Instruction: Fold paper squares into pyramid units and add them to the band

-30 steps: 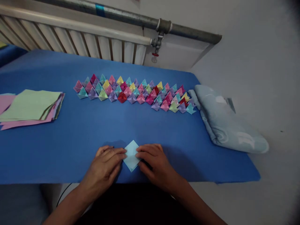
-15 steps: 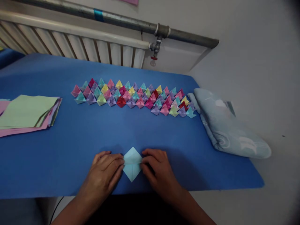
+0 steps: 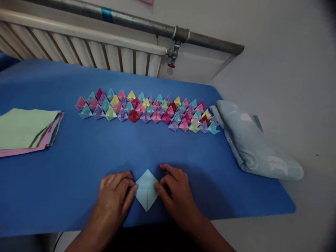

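A light blue folded paper square [image 3: 147, 189] stands on one corner like a diamond near the table's front edge, a vertical slit running down its lower half. My left hand [image 3: 112, 196] pinches its left corner between thumb and fingers. At the right corner, my right hand [image 3: 177, 192] grips the paper with thumb and curled fingers, its index finger reaching up off the sheet. Farther back, several rows of small folded paper boats [image 3: 133, 116] in pink, purple, teal, yellow, green and red stretch across the table.
On the left lies a stack of coloured paper sheets [image 3: 28, 127], pale green on top. A folded light blue blanket [image 3: 252, 143] rests at the blue table's [image 3: 86, 168] right edge. Behind it are a white radiator [image 3: 86, 52], a metal pipe [image 3: 147, 26] and a red-handled valve [image 3: 171, 65].
The paper sits slightly lower in view, and its horizontal crease looks flatter. Both hands' fingers have shifted to its side corners. The camera view has moved a little.
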### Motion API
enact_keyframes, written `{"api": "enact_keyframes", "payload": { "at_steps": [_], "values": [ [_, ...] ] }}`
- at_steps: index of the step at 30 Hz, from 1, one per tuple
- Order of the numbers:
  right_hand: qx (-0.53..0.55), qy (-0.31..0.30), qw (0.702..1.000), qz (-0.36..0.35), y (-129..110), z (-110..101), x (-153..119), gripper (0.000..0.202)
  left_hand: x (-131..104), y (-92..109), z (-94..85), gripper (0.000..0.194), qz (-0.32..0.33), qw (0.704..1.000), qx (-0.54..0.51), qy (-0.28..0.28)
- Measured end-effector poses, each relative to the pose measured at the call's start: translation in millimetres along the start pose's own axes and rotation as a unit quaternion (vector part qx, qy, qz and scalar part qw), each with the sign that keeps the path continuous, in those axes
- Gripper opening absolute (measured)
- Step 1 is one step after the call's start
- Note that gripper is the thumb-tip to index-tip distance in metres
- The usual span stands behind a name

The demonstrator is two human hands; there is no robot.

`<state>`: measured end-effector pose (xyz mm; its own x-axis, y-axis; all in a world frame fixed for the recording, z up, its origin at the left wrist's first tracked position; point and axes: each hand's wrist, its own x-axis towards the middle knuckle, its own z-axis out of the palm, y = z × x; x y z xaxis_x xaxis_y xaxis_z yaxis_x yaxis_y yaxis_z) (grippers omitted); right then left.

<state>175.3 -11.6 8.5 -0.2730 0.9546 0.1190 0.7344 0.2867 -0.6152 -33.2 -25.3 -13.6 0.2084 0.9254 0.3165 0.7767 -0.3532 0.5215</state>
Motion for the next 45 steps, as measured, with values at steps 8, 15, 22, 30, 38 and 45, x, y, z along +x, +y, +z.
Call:
{"api": "enact_keyframes", "payload": {
  "at_steps": [8, 15, 22, 30, 38, 45],
  "values": [
    [-0.008, 0.003, 1.000, 0.009, -0.1, 0.7, 0.9, 0.017, 2.7, 4.2, -0.1, 0.017, -0.011, 1.000, 0.004, 0.001],
    [-0.006, 0.011, 1.000, 0.006, 1.0, 2.3, 2.9, 0.019, 3.3, 6.8, -2.6, 0.019, -0.022, 1.000, 0.007, -0.010],
    [-0.014, 0.017, 1.000, 0.010, 2.6, 3.0, 3.4, 0.021, 2.5, 5.3, -1.7, 0.020, -0.033, 0.999, 0.014, -0.021],
    [-0.015, 0.025, 1.000, 0.003, 1.7, 4.1, 4.7, 0.022, 4.2, 4.1, -4.6, 0.033, 0.073, 0.993, 0.094, -0.023],
    [-0.042, 0.005, 0.999, 0.015, 5.0, -2.5, 2.3, 0.020, -11.9, 4.7, -4.7, 0.044, 0.182, 0.978, 0.097, -0.041],
    [-0.084, 0.010, 0.996, 0.019, 10.2, -15.4, -3.6, 0.008, -29.3, 3.0, -11.0, 0.046, 0.144, 0.981, 0.126, -0.034]
  ]
}}
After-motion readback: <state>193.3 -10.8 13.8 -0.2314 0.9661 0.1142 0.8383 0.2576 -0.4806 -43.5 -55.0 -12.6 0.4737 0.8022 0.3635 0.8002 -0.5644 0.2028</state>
